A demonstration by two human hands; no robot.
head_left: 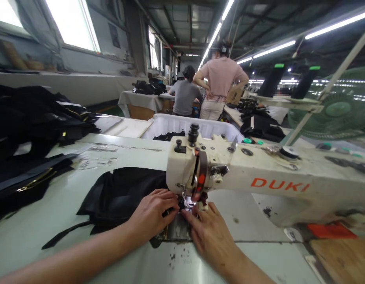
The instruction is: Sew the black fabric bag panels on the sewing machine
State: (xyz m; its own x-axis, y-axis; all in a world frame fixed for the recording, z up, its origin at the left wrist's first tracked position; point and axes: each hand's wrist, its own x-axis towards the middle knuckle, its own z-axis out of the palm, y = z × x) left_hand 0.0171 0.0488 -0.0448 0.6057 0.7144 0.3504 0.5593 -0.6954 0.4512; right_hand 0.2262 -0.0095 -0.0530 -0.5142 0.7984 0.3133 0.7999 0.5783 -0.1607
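A black fabric piece, perhaps a pouch or bag part, lies on the table left of the sewing machine, its right edge running under the machine head. A thin black strap trails from it to the left. My left hand is closed on the fabric's edge just left of the presser foot. My right hand is beside the foot on the right, fingers bent, one fingertip at the fabric near the needle. Whatever lies between the right fingers is hidden.
Black fabric pieces with gold zips are heaped at left. Behind the machine stands a white plastic bin with black material. Two people are farther back. A green fan and thread stand are at right.
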